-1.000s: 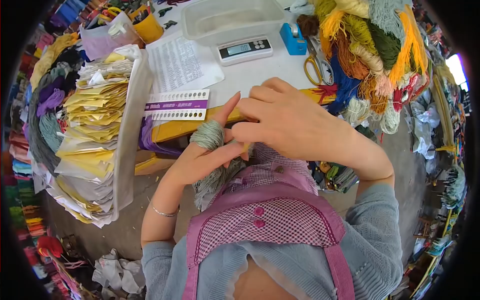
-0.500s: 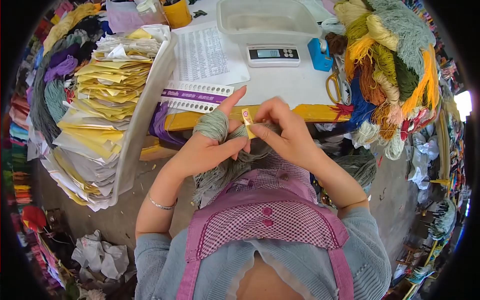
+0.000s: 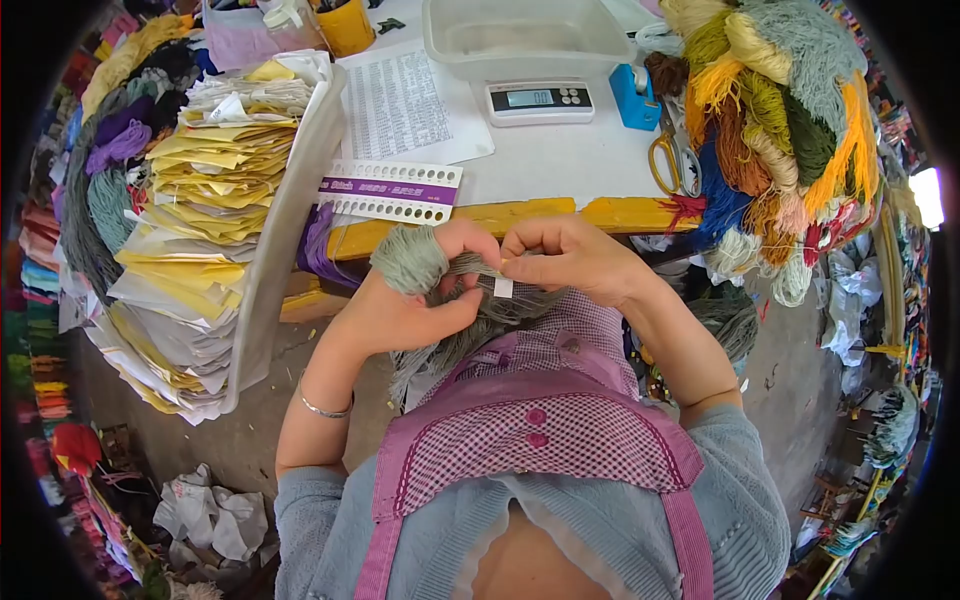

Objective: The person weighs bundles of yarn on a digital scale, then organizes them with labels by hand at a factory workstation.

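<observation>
Grey-green yarn (image 3: pixel 410 262) is wound round my left hand (image 3: pixel 425 315), and more strands hang below it over the apron. The left fingers are curled round the strands. Close against it, my right hand (image 3: pixel 580 262) has thumb and forefinger pinched together at the strands, just above a small paper label (image 3: pixel 503 287). The label's white side shows, below the right fingertips and against the yarn. Exactly how the label sits round the strands is partly hidden by the fingers.
Across the table stand a digital scale (image 3: pixel 540 103), a clear plastic bin (image 3: pixel 525 50), a blue tape dispenser (image 3: pixel 635 98) and yellow-handled scissors (image 3: pixel 668 165). A purple-and-white punched card (image 3: pixel 390 190) lies near the front edge. A tray of paper packets (image 3: pixel 215 200) stands left; colored yarn skeins (image 3: pixel 770 130) hang right.
The label has turned from its gold face to its white side and sits lower. My left forefinger, raised before, has bent down toward the right fingertips.
</observation>
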A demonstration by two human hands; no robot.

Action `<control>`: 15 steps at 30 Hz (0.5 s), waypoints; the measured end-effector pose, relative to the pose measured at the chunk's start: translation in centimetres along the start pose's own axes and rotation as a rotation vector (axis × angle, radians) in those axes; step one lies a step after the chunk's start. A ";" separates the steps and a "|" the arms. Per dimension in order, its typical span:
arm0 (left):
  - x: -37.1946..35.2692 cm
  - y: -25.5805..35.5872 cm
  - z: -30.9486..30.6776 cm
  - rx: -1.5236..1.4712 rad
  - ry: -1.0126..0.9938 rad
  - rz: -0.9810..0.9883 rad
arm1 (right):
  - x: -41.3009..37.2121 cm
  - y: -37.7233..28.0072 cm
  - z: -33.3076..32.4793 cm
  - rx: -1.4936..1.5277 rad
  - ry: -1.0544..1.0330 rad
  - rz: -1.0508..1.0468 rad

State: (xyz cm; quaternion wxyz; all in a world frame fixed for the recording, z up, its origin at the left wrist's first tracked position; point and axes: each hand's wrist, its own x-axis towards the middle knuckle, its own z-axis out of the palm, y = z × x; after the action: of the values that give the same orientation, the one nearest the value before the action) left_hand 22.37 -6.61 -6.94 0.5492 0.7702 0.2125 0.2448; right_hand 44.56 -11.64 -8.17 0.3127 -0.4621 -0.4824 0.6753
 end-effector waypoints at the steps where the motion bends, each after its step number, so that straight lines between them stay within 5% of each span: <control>1: 0.1 -0.1 -0.1 0.003 -0.007 0.000 | 0.0 0.0 0.0 0.031 -0.016 -0.006; 4: 0.3 -1.2 -0.1 0.195 -0.044 0.184 | -0.2 0.3 0.3 0.065 -0.016 -0.093; 10: 0.0 -1.6 2.3 -0.035 0.214 0.007 | -1.1 1.7 0.7 -0.155 0.142 -0.467; 13: 0.2 -0.9 2.7 -0.202 0.155 -0.085 | -2.6 2.0 0.8 -0.019 0.144 -0.265; 15: 0.8 -1.3 3.7 -0.106 0.090 -0.005 | -3.5 2.7 0.2 -0.180 0.193 -0.274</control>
State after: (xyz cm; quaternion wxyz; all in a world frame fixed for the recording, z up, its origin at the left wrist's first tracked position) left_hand 25.17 -8.53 -9.07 0.5799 0.7277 0.2257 0.2885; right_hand 45.83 -15.70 -9.59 0.4040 -0.4808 -0.5671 0.5329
